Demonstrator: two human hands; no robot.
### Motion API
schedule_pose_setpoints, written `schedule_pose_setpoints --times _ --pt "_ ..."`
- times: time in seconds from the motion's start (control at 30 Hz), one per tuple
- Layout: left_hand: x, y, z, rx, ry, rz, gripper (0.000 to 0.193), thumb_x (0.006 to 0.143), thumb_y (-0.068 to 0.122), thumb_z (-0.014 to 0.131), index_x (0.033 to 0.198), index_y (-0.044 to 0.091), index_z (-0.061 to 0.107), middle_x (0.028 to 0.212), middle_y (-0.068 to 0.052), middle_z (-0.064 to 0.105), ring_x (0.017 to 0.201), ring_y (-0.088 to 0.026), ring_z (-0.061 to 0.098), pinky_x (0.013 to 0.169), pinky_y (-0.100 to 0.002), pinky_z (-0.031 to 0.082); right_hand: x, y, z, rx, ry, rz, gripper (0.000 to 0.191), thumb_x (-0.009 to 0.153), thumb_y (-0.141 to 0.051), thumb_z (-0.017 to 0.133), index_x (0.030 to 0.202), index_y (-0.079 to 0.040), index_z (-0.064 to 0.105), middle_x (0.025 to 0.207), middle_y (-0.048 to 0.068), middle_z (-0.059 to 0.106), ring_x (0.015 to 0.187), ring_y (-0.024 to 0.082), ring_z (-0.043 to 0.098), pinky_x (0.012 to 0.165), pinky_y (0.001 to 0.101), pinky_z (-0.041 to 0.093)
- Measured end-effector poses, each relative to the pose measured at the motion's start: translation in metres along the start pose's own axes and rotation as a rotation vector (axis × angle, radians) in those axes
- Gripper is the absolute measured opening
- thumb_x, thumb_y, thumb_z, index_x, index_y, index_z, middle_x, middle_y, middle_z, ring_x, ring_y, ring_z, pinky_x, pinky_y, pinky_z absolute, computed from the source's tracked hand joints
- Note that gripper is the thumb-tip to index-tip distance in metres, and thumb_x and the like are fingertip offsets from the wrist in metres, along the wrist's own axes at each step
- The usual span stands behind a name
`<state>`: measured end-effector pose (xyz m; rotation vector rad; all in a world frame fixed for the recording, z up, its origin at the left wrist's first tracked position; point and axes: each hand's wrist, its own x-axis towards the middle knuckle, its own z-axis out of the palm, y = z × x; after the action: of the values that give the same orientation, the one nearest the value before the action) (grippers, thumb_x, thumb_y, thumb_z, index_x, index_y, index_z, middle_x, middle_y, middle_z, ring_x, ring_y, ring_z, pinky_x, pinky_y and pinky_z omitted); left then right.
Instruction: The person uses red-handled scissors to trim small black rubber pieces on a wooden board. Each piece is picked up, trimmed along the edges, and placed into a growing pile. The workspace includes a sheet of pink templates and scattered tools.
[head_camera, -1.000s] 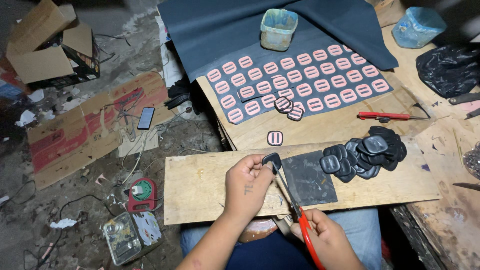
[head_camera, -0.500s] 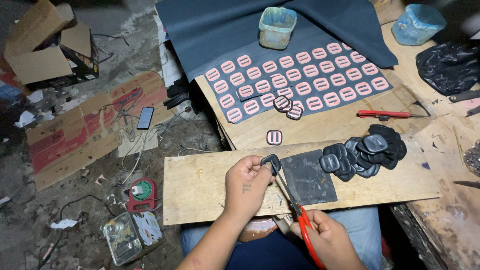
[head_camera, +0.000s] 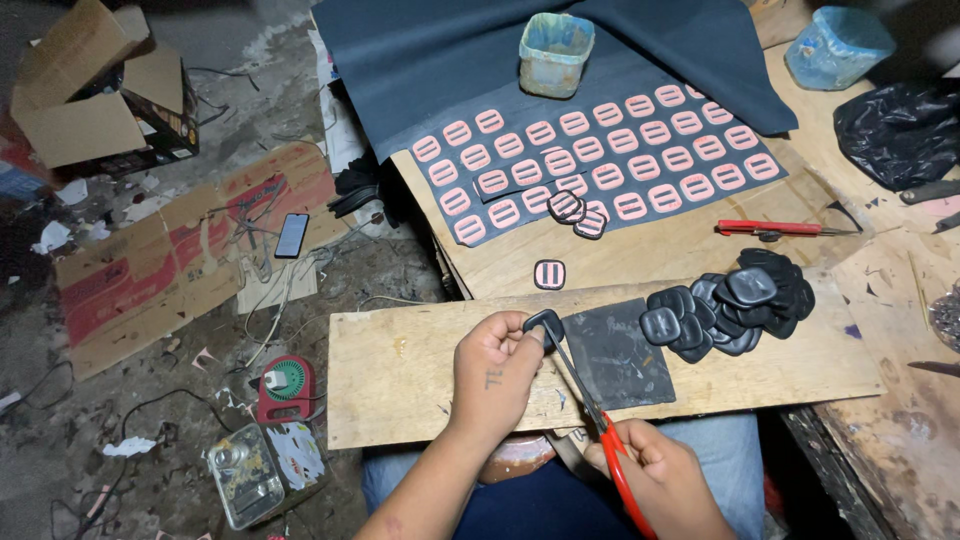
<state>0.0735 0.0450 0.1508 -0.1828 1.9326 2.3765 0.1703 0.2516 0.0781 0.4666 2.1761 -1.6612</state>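
The small dark rounded leather piece (head_camera: 543, 325) sits pinched in the left hand (head_camera: 492, 372), steadied while the right hand (head_camera: 668, 478), closed on red-handled scissors (head_camera: 592, 420), trims its edge.

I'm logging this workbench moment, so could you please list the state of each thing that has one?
Left hand: pinching a small dark piece.
Right hand: gripping red-handled scissors, blades at the piece.
Pile of dark pieces: heaped on the board.
Pink-backed pieces: laid in rows.
Tub: upright.
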Motion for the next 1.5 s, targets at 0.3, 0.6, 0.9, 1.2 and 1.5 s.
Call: schedule_pose_setpoints --times 0.3,0.6,0.9,1.2,1.5 --pt "0.003 -0.001 0.004 -0.171 0.021 0.023 0.036 0.093 0.002 0.059 0.129 0.007 0.057 0.095 -0.005 0.071 0.080 -0.009 0.069 0.073 -0.023 0.057 0.008 0.008 -0.008 0.150 -0.243 0.106 0.021 0.089 -0.021 0.072 0.103 -0.007 0.067 0.065 0.001 0.056 0.053 0.012 0.053 0.050 0.0273 0.045" --pt "0.004 0.018 0.005 -0.373 -0.021 -0.242 0.016 0.097 0.012 0.054 0.106 0.000 0.060 0.096 -0.013 0.076 0.083 -0.018 0.076 0.075 -0.032 0.061 0.005 -0.007 -0.014 0.314 -0.404 0.160 0.026 0.095 -0.026 0.060 0.111 -0.006 0.066 0.066 0.003 0.057 0.050 0.014 0.055 0.047 0.0275 0.048" --pt "0.004 0.019 0.000 -0.342 0.015 -0.262 0.019 0.099 0.022 0.061 0.101 0.005 0.070 0.090 -0.004 0.072 0.079 -0.011 0.065 0.074 -0.028 0.055 0.004 -0.011 -0.018 0.348 -0.419 0.177 0.031 0.095 -0.031 0.060 0.112 -0.007 0.067 0.065 0.004 0.056 0.053 0.013 0.055 0.049 0.0266 0.047" --pt "0.008 0.013 0.001 -0.467 0.016 -0.235 0.012 0.098 0.016 0.063 0.098 0.004 0.065 0.090 -0.008 0.071 0.079 -0.015 0.067 0.079 -0.033 0.057 0.005 -0.012 -0.018 0.363 -0.487 0.060 0.038 0.095 -0.037 0.056 0.114 -0.005 0.066 0.063 0.006 0.057 0.050 0.015 0.055 0.048 0.0274 0.046" --pt "0.005 0.016 0.005 -0.389 -0.006 -0.211 0.014 0.096 0.016 0.061 0.093 0.004 0.068 0.089 -0.007 0.074 0.080 -0.014 0.069 0.080 -0.034 0.056 0.001 -0.008 -0.016 0.519 -0.549 -0.126 0.050 0.097 -0.045 0.054 0.113 0.000 0.066 0.061 0.008 0.057 0.048 0.016 0.055 0.045 0.0278 0.044"
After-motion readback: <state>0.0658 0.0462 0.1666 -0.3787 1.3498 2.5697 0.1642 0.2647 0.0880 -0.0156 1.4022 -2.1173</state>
